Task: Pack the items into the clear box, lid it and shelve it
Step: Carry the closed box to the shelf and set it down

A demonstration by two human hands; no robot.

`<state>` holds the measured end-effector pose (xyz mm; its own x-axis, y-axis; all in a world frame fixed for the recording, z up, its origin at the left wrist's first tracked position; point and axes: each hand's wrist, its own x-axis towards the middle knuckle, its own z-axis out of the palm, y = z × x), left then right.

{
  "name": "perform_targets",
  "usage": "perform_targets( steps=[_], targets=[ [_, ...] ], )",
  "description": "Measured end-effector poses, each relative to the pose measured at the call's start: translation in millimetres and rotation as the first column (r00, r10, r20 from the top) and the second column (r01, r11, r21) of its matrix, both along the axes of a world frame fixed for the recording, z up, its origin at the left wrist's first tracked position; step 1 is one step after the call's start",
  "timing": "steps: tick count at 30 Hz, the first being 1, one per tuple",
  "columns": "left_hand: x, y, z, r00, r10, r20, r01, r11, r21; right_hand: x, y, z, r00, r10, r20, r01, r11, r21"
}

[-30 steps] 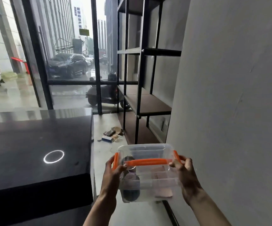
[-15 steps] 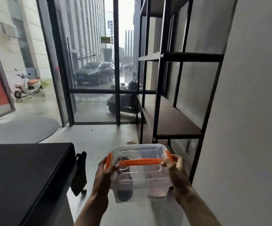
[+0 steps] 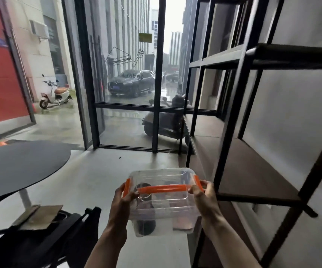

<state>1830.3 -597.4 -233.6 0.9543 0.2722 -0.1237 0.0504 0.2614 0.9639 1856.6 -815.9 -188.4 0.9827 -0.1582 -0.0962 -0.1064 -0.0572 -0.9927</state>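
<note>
Clear box (image 3: 164,202) now nearer the black shelf (image 3: 253,171).

Lidded clear box (image 3: 164,202) (orange handle and latches) held level, contents dark.

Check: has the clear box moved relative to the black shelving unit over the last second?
Yes. The clear box is carried forward, now alongside the black shelving unit.

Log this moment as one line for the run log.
phase: carry to shelf | clear box: lidded, items inside, held in air | left hand: grips left end | right hand: grips right end | shelf: right, bare
</note>
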Motion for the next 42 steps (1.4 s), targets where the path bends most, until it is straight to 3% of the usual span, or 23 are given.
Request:
perform_targets(
  steps=[15, 22, 27, 30, 35, 39, 42],
  targets=[
    [383.6, 92.4, 7.0, 0.997, 0.07, -0.043, -0.064, 0.989, 0.131, 396.7, 95.4, -16.8, 0.998, 0.059, 0.019, -0.058, 0.997, -0.055],
    [578.2, 83.7, 7.4, 0.988, 0.135, -0.072, -0.111, 0.955, 0.274, 586.4, 88.2, -32.5, 0.997, 0.07, 0.032, -0.07, 0.997, -0.03],
    [703.2, 51.6, 21.7, 0.988, 0.091, -0.123, -0.041, 0.931, 0.364, 690.0, 51.6, -19.9, 1.0, 0.004, 0.029, -0.002, 0.998, -0.068],
    [759.1, 18.0, 30.4, 0.991, 0.02, -0.131, 0.028, 0.934, 0.357, 730.4, 19.5, -18.9, 0.997, -0.078, 0.0, 0.078, 0.994, -0.075],
    [858.5, -55.4, 16.0, 0.958, -0.226, -0.177, 0.278, 0.884, 0.376, 774.6, -57.9, -38.8, 0.916, -0.39, -0.099, 0.374, 0.916, -0.144],
    [921.3, -133.0, -0.1, 0.871, -0.445, -0.21, 0.491, 0.786, 0.376, 780.7, -121.7, -47.9, 0.789, -0.596, -0.147, 0.557, 0.796, -0.238],
    [950.9, -195.3, -11.2, 0.763, -0.61, -0.215, 0.642, 0.676, 0.361, 771.5, -164.0, -57.0, 0.637, -0.754, -0.161, 0.709, 0.655, -0.259]
  ],
)
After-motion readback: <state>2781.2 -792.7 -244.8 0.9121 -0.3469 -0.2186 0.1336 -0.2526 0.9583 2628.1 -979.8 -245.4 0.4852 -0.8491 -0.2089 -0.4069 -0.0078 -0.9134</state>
